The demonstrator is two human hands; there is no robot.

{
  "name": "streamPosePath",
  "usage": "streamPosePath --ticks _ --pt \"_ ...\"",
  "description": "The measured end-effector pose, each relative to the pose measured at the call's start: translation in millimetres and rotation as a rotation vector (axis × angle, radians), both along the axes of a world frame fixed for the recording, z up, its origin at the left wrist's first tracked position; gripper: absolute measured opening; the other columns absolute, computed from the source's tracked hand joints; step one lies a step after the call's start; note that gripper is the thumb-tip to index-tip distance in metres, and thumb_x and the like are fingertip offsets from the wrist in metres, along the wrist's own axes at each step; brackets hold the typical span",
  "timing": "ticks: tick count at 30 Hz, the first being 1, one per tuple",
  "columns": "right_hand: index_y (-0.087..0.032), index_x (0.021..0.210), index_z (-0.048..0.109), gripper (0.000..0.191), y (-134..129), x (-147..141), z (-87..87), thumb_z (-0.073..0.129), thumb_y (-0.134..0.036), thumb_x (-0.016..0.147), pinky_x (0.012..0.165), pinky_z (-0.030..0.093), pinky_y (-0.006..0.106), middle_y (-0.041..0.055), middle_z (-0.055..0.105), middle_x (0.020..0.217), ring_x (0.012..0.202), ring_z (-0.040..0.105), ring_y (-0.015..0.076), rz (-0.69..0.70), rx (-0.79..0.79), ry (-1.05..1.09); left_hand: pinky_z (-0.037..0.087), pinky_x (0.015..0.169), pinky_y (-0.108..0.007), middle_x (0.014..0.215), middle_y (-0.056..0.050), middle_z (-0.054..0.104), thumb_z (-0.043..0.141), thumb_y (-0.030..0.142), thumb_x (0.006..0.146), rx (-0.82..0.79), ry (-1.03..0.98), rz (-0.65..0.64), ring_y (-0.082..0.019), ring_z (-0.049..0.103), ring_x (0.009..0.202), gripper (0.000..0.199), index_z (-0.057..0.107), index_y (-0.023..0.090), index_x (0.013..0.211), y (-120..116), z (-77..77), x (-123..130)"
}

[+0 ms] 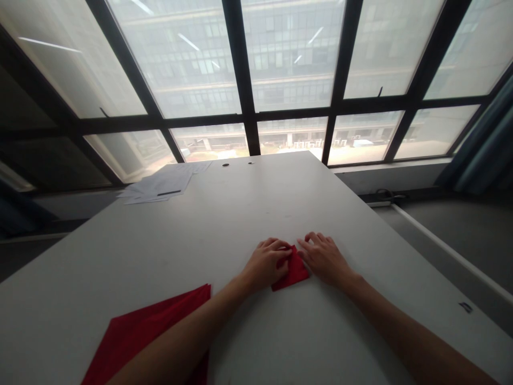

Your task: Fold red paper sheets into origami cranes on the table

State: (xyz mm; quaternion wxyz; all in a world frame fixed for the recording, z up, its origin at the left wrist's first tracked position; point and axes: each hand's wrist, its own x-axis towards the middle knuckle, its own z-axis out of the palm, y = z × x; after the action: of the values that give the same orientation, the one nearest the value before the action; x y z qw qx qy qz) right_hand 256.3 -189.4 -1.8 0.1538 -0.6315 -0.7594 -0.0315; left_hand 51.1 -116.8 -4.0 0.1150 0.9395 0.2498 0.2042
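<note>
A small folded piece of red cloth [295, 271] lies on the white table [240, 214], between my two hands. My left hand [269, 263] covers its left side, with thumb and fingers closed at the cloth's upper edge. On the other side, my right hand [323, 258] rests with its fingers a little apart and curved, the tips at the cloth's right edge. A larger folded red cloth [148, 326] lies at the lower left, partly hidden under my left forearm.
Loose white papers [164, 182] with a dark pen [169, 192] on them lie at the far left of the table. A small dark object [465, 307] sits near the right edge. Windows stand beyond the far edge.
</note>
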Motion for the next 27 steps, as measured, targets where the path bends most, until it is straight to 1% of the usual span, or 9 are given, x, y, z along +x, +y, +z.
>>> streamPosePath --ticks 4,8,10,13,17,20,24,27 --pt "-0.034 0.139 0.051 0.038 -1.3 -0.7 0.1 0.041 -0.037 0.102 0.09 0.036 0.038 0.0084 0.057 0.125 0.108 0.051 0.0244 0.08 -0.007 0.013 0.042 0.105 -0.042 0.118 -0.003 0.068 0.06 0.016 0.083 0.002 -0.004 0.002 -0.025 0.055 0.113 0.033 0.073 0.029 0.11 -0.2 -0.5 0.3" --pt "-0.037 0.138 0.052 0.038 -2.8 -2.9 0.2 0.042 -0.036 0.101 0.091 0.036 0.04 0.0077 0.057 0.124 0.107 0.051 0.0251 0.069 -0.015 0.004 0.041 0.106 -0.041 0.12 -0.003 0.067 0.061 0.021 0.087 -0.003 0.002 -0.009 -0.024 0.055 0.115 0.029 0.072 0.029 0.113 -2.2 2.2 -0.2" --pt "-0.037 0.137 0.053 0.038 -3.2 -3.3 0.5 0.041 -0.037 0.102 0.091 0.035 0.04 0.008 0.057 0.125 0.107 0.051 0.0252 0.059 -0.016 0.003 0.041 0.107 -0.04 0.122 -0.003 0.066 0.054 0.026 0.094 -0.01 0.008 -0.015 -0.023 0.054 0.117 0.027 0.07 0.029 0.117 -2.5 4.0 -2.2" --pt "-0.037 0.136 0.054 0.037 -3.6 -2.1 0.7 0.042 -0.038 0.101 0.091 0.035 0.039 0.008 0.057 0.127 0.109 0.05 0.0253 0.059 -0.021 -0.001 0.039 0.109 -0.04 0.128 -0.004 0.062 0.043 0.029 0.101 -0.014 0.036 -0.026 -0.021 0.051 0.122 0.033 0.065 0.03 0.125 0.7 4.0 -8.5" --pt "-0.038 0.137 0.054 0.038 -3.2 0.4 -0.7 0.045 -0.038 0.1 0.091 0.035 0.04 0.0079 0.056 0.13 0.11 0.05 0.0259 0.062 -0.029 -0.007 0.036 0.112 -0.042 0.137 -0.003 0.056 0.053 0.029 0.097 0.002 0.098 -0.096 -0.023 0.047 0.129 0.039 0.056 0.036 0.135 10.3 1.1 -19.2" --pt "-0.038 0.137 0.053 0.039 -2.6 0.7 -2.6 0.048 -0.037 0.098 0.092 0.035 0.041 0.0081 0.056 0.13 0.11 0.05 0.0267 0.065 -0.026 -0.011 0.031 0.115 -0.042 0.141 -0.002 0.053 0.057 0.033 0.095 -0.001 0.14 -0.13 -0.024 0.044 0.134 0.047 0.05 0.039 0.141 16.5 1.4 -25.1" --pt "-0.039 0.136 0.053 0.039 -2.6 0.0 -3.2 0.05 -0.037 0.097 0.091 0.035 0.042 0.008 0.056 0.13 0.111 0.05 0.028 0.067 -0.014 -0.012 0.026 0.118 -0.045 0.15 -0.001 0.046 0.059 0.04 0.094 -0.022 0.203 -0.144 -0.028 0.034 0.142 0.053 0.044 0.042 0.145 21.8 4.7 -30.0" --pt "-0.039 0.136 0.053 0.039 -3.0 -0.2 -2.1 0.05 -0.037 0.097 0.091 0.035 0.042 0.0081 0.056 0.13 0.111 0.05 0.0284 0.066 -0.013 -0.018 0.022 0.119 -0.047 0.155 0.001 0.039 0.056 0.046 0.095 -0.045 0.242 -0.157 -0.029 0.025 0.146 0.055 0.039 0.045 0.146 24.6 6.2 -32.4"
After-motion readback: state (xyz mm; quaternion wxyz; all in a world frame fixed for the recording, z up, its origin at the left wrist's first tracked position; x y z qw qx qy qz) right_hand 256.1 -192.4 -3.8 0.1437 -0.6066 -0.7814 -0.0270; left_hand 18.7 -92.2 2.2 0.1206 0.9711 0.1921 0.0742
